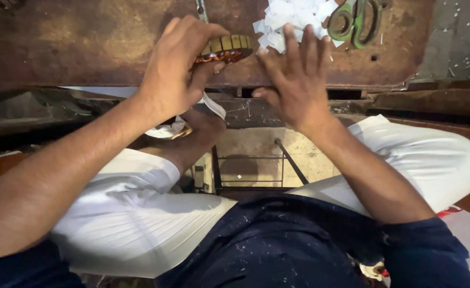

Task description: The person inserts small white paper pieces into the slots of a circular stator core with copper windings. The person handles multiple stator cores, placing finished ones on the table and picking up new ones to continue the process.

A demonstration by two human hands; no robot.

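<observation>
Overhead, rusty brown workbench point(85, 42) — paper scraps point(293, 16), green scissors point(358, 20) — above tiled floor point(251, 149).

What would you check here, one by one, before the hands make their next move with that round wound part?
1. Left hand has a grip on the round wound part: ok, fingers wrap its edge.
2. Part rests on the rusty bench: cannot tell, the hand hides its underside.
3. Right hand free: ok, open and flat, holding nothing.
4. White paper pieces within reach: ok, just past the right fingertips.
5. Green-handled scissors out of the way: ok, lying apart beside the paper.
</observation>
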